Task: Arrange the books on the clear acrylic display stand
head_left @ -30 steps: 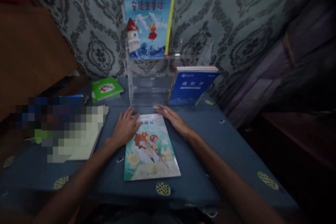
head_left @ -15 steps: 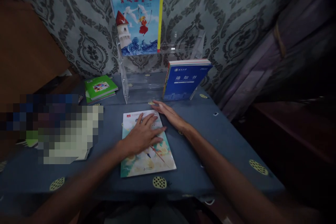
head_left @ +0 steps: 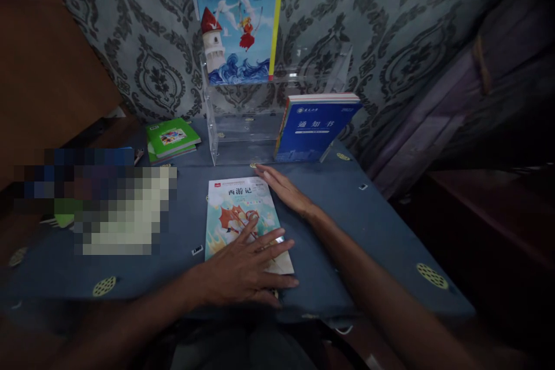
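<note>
A thin book (head_left: pixel 225 199) with a white, teal and orange cover lies flat on the table in front of me. Across its lower part my left hand (head_left: pixel 249 263) rests with fingers spread, hiding some of the cover. My right hand (head_left: pixel 286 192) is beside the book's upper right corner, fingers stretched out and nothing held. Behind the book stands a clear acrylic rack (head_left: pixel 211 127). It bears a blue picture book (head_left: pixel 243 23) with a yellow spine higher up and several blue-fronted booklets (head_left: pixel 318 127) lower right.
Green books (head_left: pixel 173 139) are stacked left of the rack. Farther left, a blurred-out pile (head_left: pixel 121 208) covers part of the table. A blue cloth (head_left: pixel 368 254) with pineapple prints covers the table. Patterned wallpaper (head_left: pixel 160 63) rises behind, with a tied curtain (head_left: pixel 433 92) at right.
My left hand has slid down the book toward me, uncovering the title and upper picture. The right hand stays by the upper right corner. The view has shifted slightly.
</note>
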`<state>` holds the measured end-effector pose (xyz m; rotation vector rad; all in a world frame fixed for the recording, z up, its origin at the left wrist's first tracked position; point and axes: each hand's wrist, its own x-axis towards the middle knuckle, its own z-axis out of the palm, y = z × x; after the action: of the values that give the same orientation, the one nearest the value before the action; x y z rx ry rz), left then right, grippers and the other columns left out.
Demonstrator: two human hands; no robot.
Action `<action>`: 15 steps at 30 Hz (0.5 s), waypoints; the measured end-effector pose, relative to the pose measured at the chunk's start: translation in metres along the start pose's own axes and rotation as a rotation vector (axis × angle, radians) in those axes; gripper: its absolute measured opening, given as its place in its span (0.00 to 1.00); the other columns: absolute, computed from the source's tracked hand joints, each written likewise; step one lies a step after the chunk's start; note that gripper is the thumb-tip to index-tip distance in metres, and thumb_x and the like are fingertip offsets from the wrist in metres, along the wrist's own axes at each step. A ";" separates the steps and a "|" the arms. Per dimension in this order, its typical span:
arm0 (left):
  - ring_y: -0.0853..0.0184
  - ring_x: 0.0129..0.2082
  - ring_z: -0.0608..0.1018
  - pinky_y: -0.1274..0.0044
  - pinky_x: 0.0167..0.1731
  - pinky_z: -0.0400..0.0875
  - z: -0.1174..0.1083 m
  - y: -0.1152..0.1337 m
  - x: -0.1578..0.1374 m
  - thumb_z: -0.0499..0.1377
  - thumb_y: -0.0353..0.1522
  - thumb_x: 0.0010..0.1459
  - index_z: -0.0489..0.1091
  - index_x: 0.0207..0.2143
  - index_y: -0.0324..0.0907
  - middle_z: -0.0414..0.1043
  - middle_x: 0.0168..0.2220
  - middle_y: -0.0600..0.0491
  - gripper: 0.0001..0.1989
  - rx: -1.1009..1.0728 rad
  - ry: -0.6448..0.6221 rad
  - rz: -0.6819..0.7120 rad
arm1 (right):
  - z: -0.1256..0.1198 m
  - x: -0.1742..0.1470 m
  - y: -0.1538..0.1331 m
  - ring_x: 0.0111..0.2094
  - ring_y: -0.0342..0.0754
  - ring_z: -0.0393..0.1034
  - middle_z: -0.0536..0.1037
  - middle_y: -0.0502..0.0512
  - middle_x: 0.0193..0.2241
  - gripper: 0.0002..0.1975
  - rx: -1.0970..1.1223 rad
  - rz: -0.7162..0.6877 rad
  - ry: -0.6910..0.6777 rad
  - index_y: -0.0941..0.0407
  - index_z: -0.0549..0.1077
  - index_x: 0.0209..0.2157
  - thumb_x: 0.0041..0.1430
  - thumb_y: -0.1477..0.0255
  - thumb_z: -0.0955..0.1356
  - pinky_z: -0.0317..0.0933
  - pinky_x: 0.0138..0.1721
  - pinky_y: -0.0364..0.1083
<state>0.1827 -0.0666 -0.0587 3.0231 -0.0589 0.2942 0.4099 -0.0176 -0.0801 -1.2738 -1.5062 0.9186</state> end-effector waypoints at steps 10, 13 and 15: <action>0.53 0.71 0.50 0.51 0.67 0.44 0.006 -0.005 -0.037 0.56 0.44 0.65 0.57 0.66 0.52 0.53 0.69 0.46 0.29 -0.045 0.103 -0.316 | 0.022 -0.014 0.010 0.69 0.56 0.49 0.61 0.60 0.67 0.34 -0.416 -0.118 -0.013 0.53 0.64 0.63 0.67 0.47 0.54 0.41 0.69 0.62; 0.54 0.72 0.47 0.51 0.67 0.47 0.016 -0.010 -0.045 0.52 0.42 0.67 0.51 0.68 0.51 0.48 0.71 0.45 0.29 -0.059 0.161 -0.545 | 0.021 -0.018 0.008 0.64 0.58 0.60 0.69 0.61 0.62 0.35 -0.214 -0.058 0.189 0.53 0.68 0.59 0.65 0.44 0.55 0.51 0.66 0.62; 0.53 0.72 0.45 0.51 0.66 0.48 0.021 -0.013 -0.047 0.50 0.42 0.68 0.50 0.69 0.49 0.44 0.72 0.43 0.29 -0.096 0.219 -0.681 | 0.019 -0.021 0.008 0.59 0.59 0.67 0.74 0.61 0.57 0.34 -0.013 0.019 0.349 0.52 0.71 0.54 0.62 0.42 0.58 0.60 0.61 0.62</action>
<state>0.1408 -0.0543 -0.0897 2.6841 0.9124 0.5190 0.3946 -0.0360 -0.0970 -1.3786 -1.2291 0.6575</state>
